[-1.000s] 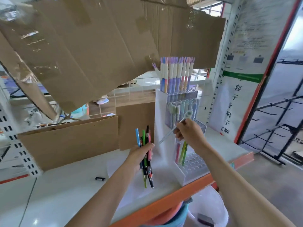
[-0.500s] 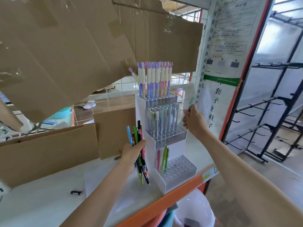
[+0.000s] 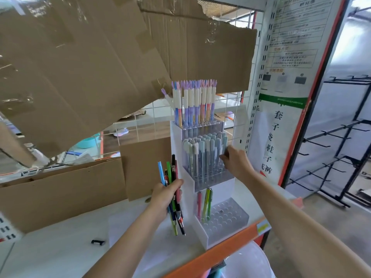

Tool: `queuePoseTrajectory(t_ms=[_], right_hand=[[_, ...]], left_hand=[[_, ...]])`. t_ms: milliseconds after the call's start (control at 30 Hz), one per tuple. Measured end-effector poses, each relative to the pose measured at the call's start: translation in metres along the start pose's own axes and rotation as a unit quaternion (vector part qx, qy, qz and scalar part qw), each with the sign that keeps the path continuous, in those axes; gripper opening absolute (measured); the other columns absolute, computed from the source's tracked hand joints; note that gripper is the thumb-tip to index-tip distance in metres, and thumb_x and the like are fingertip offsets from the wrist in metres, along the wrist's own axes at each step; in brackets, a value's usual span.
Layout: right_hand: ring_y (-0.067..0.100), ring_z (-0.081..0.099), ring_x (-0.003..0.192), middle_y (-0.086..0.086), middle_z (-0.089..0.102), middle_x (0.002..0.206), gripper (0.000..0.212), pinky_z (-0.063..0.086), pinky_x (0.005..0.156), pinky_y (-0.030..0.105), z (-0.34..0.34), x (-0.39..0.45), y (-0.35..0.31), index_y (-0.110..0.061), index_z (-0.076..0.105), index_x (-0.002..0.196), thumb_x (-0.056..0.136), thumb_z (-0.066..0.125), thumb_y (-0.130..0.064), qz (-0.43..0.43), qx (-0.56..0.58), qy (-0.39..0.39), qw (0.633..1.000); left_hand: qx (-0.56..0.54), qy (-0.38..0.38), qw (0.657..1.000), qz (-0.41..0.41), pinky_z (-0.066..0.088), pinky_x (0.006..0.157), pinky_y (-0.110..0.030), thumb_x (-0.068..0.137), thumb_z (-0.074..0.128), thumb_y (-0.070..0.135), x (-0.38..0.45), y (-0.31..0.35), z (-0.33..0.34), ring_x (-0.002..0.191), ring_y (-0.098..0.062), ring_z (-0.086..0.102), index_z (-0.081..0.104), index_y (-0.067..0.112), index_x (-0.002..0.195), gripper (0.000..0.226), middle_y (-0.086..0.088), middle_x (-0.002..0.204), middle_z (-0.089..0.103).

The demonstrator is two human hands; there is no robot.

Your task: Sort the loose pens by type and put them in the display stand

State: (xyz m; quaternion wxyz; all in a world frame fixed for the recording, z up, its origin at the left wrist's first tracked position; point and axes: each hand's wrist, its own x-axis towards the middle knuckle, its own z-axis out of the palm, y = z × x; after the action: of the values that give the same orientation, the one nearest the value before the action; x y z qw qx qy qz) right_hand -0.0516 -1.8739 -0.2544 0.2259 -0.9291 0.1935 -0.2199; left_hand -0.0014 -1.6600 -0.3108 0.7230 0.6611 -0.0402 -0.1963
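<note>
A white three-tier display stand (image 3: 218, 237) sits on the shelf. Its top tier holds pastel pens with forked caps (image 3: 197, 103). The middle tier holds pale blue-green capped pens (image 3: 202, 151). In the bottom tier stand a pink pen and two green pens (image 3: 205, 203). My left hand (image 3: 163, 197) grips a bundle of coloured click pens (image 3: 173, 195) just left of the stand. My right hand (image 3: 234, 161) is at the right end of the middle tier, pinching a pale capped pen (image 3: 224, 146) among the others there.
Cardboard sheets (image 3: 80, 57) hang above and lean behind the white shelf top (image 3: 50, 247). A small black clip (image 3: 97, 242) lies on the shelf. An orange shelf edge (image 3: 210, 255) runs in front. A white bucket (image 3: 251, 261) sits below, and a black hook rack (image 3: 337, 157) stands at right.
My right hand carried the pale pen from in front of the stand round to the middle tier's right end and lowered it among the pens. The view shifted right; my left hand kept its bundle.
</note>
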Motion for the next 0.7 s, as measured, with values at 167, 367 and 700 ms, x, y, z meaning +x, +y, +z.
queuePoseTrajectory(t_ms=[167, 367, 700], right_hand=[[0.033, 0.060, 0.085, 0.021, 0.064, 0.096, 0.025, 0.047, 0.072, 0.036, -0.003, -0.009, 0.000, 0.002, 0.049, 0.107, 0.093, 0.058, -0.017, 0.034, 0.033, 0.019, 0.999], [0.027, 0.059, 0.075, 0.014, 0.066, 0.089, 0.011, 0.047, 0.069, 0.036, 0.017, -0.068, -0.037, 0.002, 0.055, 0.094, 0.093, 0.052, -0.009, -0.047, 0.069, 0.037, 0.996], [0.030, 0.058, 0.099, 0.012, 0.064, 0.105, 0.018, 0.042, 0.079, 0.032, 0.152, -0.116, -0.121, -0.004, 0.061, 0.101, 0.095, 0.050, -0.017, -0.150, 0.042, -0.195, 0.968]], left_hand=[[0.007, 0.003, 1.000, -0.008, 0.044, 0.061, -0.030, 0.085, 0.067, 0.015, -0.003, -0.006, -0.010, 0.056, -0.020, 0.050, 0.060, 0.004, 0.080, 0.013, -0.008, 0.064, 0.055], [0.032, 0.013, 0.999, -0.024, 0.040, 0.059, -0.031, 0.082, 0.069, 0.010, -0.015, -0.025, -0.053, 0.051, -0.019, 0.045, 0.055, 0.008, 0.073, 0.017, -0.006, 0.055, 0.052], [0.121, 0.152, 0.980, -0.039, 0.035, 0.046, -0.023, 0.076, 0.068, 0.010, -0.050, -0.055, -0.199, 0.043, -0.019, 0.042, 0.054, 0.004, 0.064, 0.020, -0.007, 0.049, 0.046]])
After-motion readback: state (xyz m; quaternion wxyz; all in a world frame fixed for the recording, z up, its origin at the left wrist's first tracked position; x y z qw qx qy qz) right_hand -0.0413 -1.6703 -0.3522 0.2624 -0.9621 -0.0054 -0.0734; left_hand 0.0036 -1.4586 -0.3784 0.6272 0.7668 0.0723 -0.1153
